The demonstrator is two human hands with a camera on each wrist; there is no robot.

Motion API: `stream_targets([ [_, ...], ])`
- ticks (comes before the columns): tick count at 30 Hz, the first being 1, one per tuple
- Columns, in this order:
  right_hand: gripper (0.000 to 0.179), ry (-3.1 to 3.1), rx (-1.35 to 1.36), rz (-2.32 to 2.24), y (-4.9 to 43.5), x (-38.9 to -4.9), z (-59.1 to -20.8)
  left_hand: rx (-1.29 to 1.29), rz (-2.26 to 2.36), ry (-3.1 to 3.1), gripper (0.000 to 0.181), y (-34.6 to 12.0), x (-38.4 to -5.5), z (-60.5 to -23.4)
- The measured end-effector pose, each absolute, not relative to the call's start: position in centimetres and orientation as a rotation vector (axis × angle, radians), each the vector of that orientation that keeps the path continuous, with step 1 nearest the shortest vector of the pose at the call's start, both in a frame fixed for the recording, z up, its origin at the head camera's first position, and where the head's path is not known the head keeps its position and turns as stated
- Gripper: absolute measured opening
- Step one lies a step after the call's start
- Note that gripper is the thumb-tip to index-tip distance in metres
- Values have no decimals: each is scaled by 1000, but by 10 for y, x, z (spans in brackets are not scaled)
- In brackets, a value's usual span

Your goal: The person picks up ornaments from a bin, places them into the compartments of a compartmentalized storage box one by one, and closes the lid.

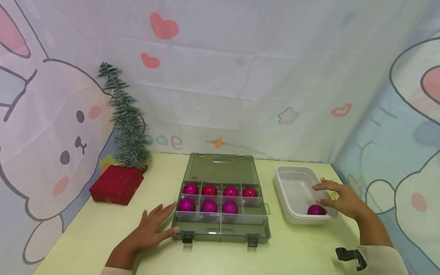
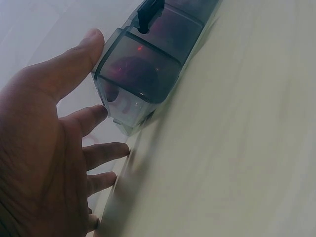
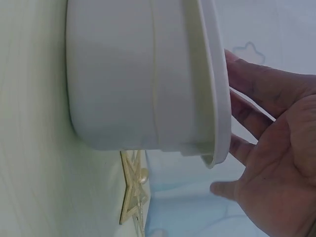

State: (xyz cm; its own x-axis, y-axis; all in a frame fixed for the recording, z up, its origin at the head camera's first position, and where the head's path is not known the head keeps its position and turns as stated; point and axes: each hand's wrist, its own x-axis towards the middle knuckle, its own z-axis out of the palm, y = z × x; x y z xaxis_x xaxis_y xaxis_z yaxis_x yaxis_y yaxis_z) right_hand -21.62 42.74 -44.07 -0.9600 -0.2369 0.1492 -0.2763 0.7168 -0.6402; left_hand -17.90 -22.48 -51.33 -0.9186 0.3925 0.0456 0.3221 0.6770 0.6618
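A green see-through compartment box [image 1: 220,236] lies with its lid [image 1: 221,168] raised at the back. Several shiny red and pink balls [image 1: 231,191] sit in its back row of compartments, and three glittery purple balls [image 1: 209,206] in the row before it. At the box's left side my left hand [image 1: 151,227] rests with spread fingers, thumb and fingertips right at the edge. My right hand [image 1: 343,199] hovers over the right side of a white tub [image 1: 283,198], thumb and fingers apart. Just below its thumb, one purple ball [image 1: 316,209] lies in the tub's near right corner.
A small frosted Christmas tree [image 1: 127,126] stands at the back left, its base partly behind a red box [image 1: 117,185]. Behind the tub lies a gold star ornament [image 3: 132,190]. A printed cloth [image 1: 223,95] hangs along the back and sides of the table [image 1: 154,183].
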Motion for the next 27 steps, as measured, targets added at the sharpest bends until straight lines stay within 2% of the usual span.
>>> stream_targets([
  [8, 45, -2959, 375, 1093, 430, -217, -450, 599, 1055, 2805, 82, -225, -180, -516],
  [14, 38, -3038, 370, 917, 428, -218, -455, 599, 1057, 2800, 82, -225, -180, -516],
  [27, 29, -3027, 407, 892, 427, -220, -463, 596, 1055, 2790, 82, -225, -181, -516],
])
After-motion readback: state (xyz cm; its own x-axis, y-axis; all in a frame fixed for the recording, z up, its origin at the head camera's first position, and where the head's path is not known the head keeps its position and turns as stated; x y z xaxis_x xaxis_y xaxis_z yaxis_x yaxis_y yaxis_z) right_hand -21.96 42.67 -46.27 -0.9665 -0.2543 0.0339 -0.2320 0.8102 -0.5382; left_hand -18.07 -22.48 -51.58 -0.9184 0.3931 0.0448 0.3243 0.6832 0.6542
